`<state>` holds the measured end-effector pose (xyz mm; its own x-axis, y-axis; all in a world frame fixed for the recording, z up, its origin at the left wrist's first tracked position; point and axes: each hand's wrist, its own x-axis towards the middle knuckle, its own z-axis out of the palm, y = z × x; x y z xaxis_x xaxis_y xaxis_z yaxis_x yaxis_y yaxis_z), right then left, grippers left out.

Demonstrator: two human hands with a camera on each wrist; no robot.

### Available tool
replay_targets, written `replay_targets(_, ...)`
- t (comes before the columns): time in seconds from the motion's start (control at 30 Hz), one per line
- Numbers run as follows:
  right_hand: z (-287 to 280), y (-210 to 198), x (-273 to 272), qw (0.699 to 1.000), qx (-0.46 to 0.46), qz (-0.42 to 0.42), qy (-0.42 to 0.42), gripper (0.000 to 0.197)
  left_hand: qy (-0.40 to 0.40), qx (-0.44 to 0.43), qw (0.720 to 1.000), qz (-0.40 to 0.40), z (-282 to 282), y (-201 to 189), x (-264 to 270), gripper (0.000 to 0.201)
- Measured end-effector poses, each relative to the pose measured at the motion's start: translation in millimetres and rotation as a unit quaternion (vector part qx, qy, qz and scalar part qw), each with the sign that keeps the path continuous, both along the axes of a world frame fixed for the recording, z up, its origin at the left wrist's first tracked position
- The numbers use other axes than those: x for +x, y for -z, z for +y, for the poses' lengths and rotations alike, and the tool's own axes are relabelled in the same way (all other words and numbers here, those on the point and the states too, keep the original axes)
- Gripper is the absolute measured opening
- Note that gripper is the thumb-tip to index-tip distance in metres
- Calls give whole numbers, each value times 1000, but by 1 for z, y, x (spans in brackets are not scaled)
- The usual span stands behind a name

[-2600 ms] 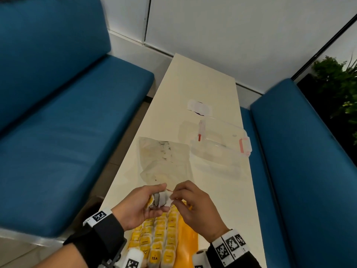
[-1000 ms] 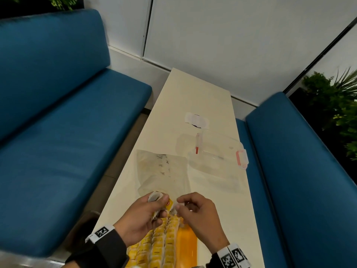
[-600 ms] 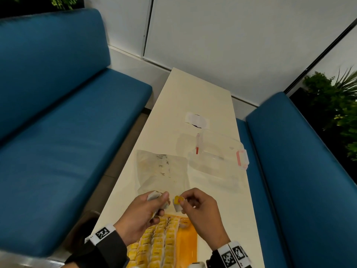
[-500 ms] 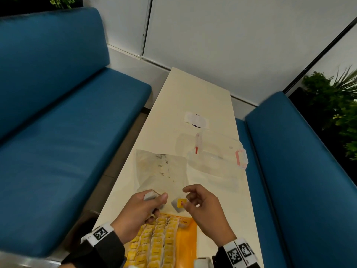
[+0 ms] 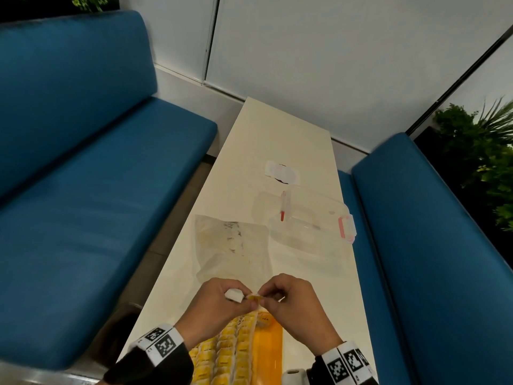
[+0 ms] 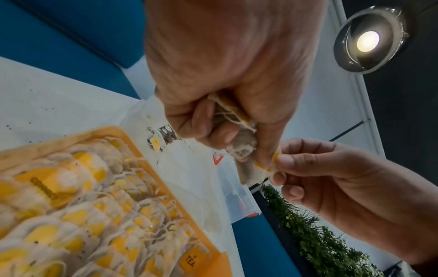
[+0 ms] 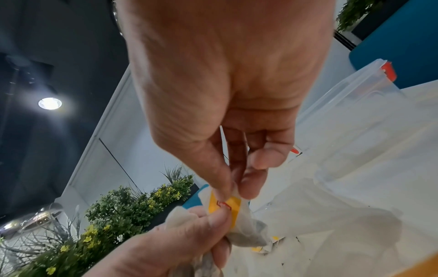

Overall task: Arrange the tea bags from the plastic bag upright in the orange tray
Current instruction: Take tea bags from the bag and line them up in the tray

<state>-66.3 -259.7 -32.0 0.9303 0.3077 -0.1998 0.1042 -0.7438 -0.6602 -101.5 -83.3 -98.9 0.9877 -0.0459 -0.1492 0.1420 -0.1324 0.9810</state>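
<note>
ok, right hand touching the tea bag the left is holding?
Touching. Right wrist view: right hand thumb and fingertip pinch the yellow tag of the tea bag that the left hand grips.

Both hands meet low in head view, just below frame centre, knuckles up, fingertips touching. Left hand (image 5: 219, 304) at lower centre-left, fingers curled into loose fist, thumb and forefinger pinching. Right hand (image 5: 291, 301) at lower centre-right, thumb and forefinger tips pressed together in pinch, remaining fingers bent beneath. Forearms enter from bottom edge, dark sleeves, white marker bands on both wrists.
</note>
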Motion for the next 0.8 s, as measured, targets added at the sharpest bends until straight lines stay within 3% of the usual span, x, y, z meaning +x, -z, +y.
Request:
replay_targets(0.3,-9,-2,-1,999,-25,19,6,13,14,5,1000,14,-1,5,-3,13)
replay_targets(0.47,-28,19,-2,989,-144,4,-34,28,-35,6,998,57,10,18,-6,6)
replay_targets(0.63,-37,48,-12,965,-234,39,-113,17,-53,8,996,76,15,27,-12,2)
replay_targets(0.8,-36,69,-11,943,-300,44,-139,22,-54,25,995,74,15,35,-14,4)
